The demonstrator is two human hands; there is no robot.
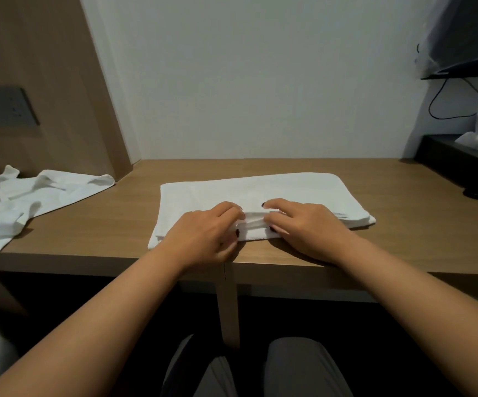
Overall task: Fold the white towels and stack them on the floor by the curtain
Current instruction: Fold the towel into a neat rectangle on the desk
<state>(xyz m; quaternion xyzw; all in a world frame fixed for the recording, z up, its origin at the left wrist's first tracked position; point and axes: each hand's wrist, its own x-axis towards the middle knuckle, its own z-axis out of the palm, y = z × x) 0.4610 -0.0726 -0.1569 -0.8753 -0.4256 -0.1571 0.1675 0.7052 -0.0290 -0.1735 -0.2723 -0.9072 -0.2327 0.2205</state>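
The person's left hand point(203, 234) and right hand point(303, 224) are both pinching the folded towel point(289, 190)'s near edge on the desk point(403, 233) — probably lining up layers (second towel point(17, 202) is lying crumpled, left).

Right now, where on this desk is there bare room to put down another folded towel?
Bare wood lies between the crumpled towel at the left and the folded towel both hands grip. More lies right of it, up to the black tissue box, and in a strip along the wall. The left end is crowded.
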